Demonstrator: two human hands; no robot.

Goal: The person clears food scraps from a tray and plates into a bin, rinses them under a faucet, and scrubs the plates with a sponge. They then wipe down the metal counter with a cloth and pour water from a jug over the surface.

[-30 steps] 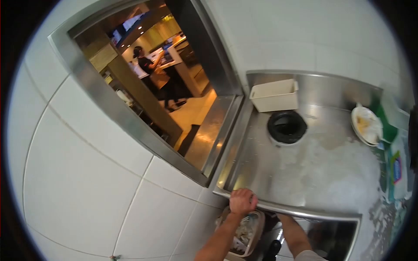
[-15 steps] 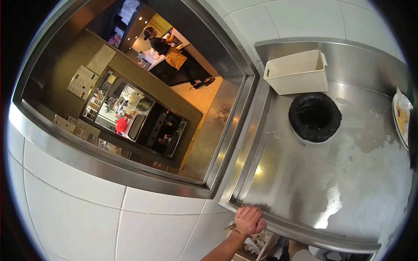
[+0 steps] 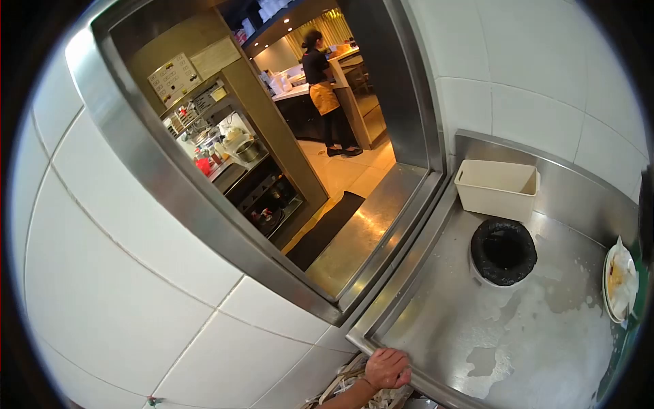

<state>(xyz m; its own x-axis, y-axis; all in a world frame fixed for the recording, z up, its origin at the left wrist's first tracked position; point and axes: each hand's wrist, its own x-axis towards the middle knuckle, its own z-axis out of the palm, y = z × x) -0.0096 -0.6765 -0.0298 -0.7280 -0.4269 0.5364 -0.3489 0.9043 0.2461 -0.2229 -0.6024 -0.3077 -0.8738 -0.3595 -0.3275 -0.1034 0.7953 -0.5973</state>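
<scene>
My left hand is closed around the raised front rim of the stainless-steel counter, near its left corner. The forearm comes up from the bottom edge. My right hand is out of view. Farther back on the wet counter stands a small round bin lined with a black bag, its inside dark. Just behind it is a cream rectangular plastic container with a slot handle. At the right edge, a white plate carries food scraps and crumpled tissue.
Beyond a steel-framed opening in the tiled wall, a person in dark clothes and an orange apron stands at a far counter. Shelves with pots and utensils are nearer. Below my hand, a container of pale scraps is partly visible.
My view has turned and lifted, so the opening and the counter sit differently in the picture. My left hand stays on the rim. The far person now stands more upright in view.
</scene>
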